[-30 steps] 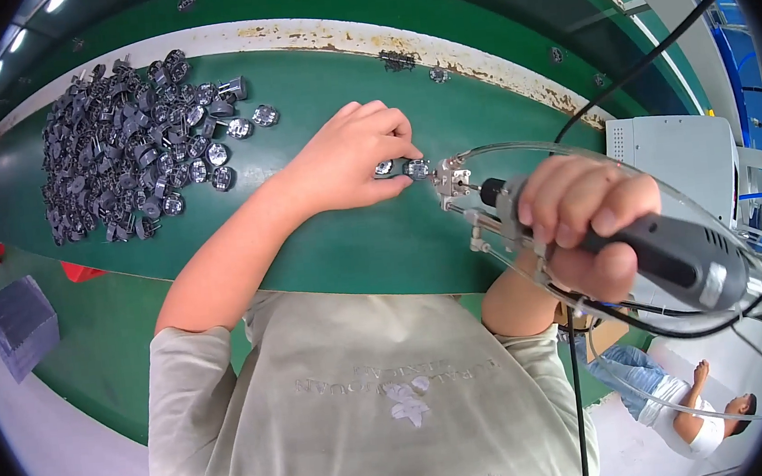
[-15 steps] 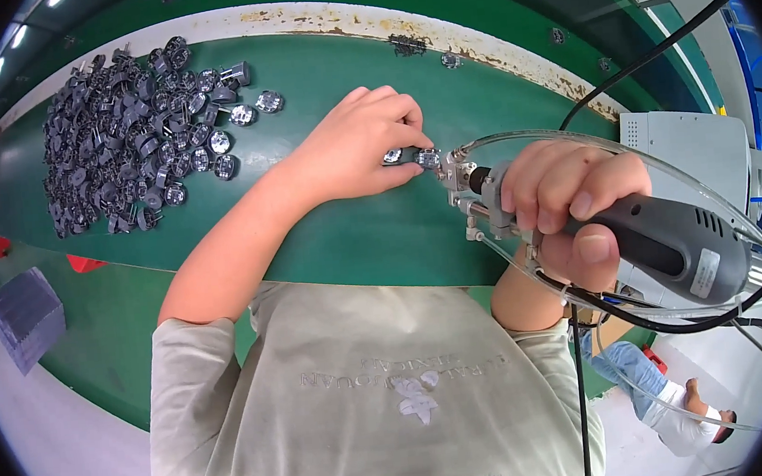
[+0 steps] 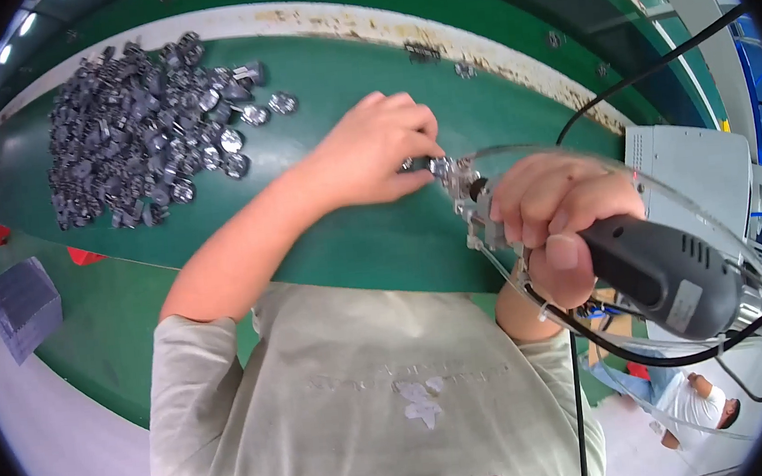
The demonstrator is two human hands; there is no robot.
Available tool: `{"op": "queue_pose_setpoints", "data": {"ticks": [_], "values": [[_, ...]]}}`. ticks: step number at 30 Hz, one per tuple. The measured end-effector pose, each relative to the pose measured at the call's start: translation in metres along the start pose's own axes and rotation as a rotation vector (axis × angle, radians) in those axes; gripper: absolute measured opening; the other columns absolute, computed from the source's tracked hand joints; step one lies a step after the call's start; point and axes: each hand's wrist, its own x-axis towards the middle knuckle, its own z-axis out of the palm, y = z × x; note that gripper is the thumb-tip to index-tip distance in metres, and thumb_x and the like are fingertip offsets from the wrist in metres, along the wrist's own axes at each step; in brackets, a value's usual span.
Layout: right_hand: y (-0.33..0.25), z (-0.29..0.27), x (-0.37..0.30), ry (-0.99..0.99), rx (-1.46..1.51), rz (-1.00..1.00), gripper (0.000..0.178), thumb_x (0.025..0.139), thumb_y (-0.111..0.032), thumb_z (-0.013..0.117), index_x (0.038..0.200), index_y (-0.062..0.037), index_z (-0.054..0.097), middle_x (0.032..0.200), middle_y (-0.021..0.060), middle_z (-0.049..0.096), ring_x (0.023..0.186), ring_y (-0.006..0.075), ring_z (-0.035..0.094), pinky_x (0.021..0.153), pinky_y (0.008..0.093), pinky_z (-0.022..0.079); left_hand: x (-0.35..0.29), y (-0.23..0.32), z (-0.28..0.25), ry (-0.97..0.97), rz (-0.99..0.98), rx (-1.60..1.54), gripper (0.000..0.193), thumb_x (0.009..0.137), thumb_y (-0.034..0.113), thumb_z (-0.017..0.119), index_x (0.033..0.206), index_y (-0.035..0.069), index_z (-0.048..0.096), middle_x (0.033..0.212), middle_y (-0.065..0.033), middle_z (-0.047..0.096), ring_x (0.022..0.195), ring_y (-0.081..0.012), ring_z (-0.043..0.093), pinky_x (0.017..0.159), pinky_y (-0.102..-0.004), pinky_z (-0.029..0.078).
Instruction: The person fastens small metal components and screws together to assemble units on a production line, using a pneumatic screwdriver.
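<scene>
My left hand (image 3: 380,149) pinches a small dark round part with a shiny metallic face (image 3: 409,165) between thumb and fingers, mostly hidden by them. My right hand (image 3: 567,208) is wrapped around a grey and black electric screwdriver (image 3: 660,272), held sideways above the green table. Its metal nose (image 3: 461,181), with a clear tube running to it, meets the part at my left fingertips; whether the two touch is blurred. To the left lies a big heap of similar dark round parts (image 3: 118,134), some with metal pins or shiny faces.
The green tabletop (image 3: 346,250) has a worn white ledge (image 3: 362,22) along its far side. A light grey box-shaped machine (image 3: 697,169) stands at right. Black cables and clear tubes hang around the screwdriver. A grey box (image 3: 25,310) is on the left; another person (image 3: 695,405) is at lower right.
The view has shifted slightly. The screwdriver has tilted, its rear end lower, and its nose sits closer against the part in my left fingers. The heap looks unchanged.
</scene>
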Motion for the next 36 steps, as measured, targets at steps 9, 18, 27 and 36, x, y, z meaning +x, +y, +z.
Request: {"op": "queue_pose_setpoints", "data": {"ticks": [9,18,27,36], "values": [[-0.007,-0.001,-0.015,0.037,0.048,0.055,0.025,0.068,0.002,0.079,0.083,-0.0013,0.059,0.066,0.0099,0.062,0.056,0.0202,0.061,0.054,0.0318,0.050,-0.007,0.012,0.015,-0.023,0.021,-0.032,0.022,0.073,0.021,0.078,0.093,0.011,0.074,0.095,0.0004,0.060,0.099,-0.0205,0.058,0.082,-0.0366,0.043],[-0.023,-0.032,-0.020,0.296,0.195,-0.177,0.036,0.082,-0.020,0.084,0.091,-0.0030,0.053,0.064,0.0068,0.057,0.053,0.0209,0.057,0.052,0.0366,0.053,0.029,0.000,-0.035,0.112,-0.068,0.153,0.026,0.076,0.024,0.077,0.097,0.010,0.073,0.096,-0.0069,0.066,0.095,-0.0294,0.061,0.086,-0.0419,0.047],[-0.003,-0.034,-0.015,0.377,0.154,-0.146,0.034,0.084,-0.018,0.082,0.098,-0.0030,0.054,0.070,0.0080,0.060,0.058,0.0201,0.059,0.057,0.0368,0.054,0.090,-0.133,-0.068,0.124,-0.499,0.342,0.025,0.076,0.032,0.079,0.098,0.018,0.080,0.107,-0.0064,0.069,0.107,-0.0302,0.062,0.091,-0.0422,0.051],[0.000,-0.034,-0.023,0.321,0.155,-0.184,0.036,0.084,-0.020,0.081,0.099,-0.0030,0.053,0.070,0.0088,0.061,0.059,0.0212,0.060,0.058,0.0372,0.054,0.164,-0.083,-0.004,0.020,-0.118,0.350,0.056,0.076,0.039,0.074,0.124,0.012,0.068,0.120,-0.0121,0.064,0.116,-0.0317,0.059,0.102,-0.0429,0.047]]}}
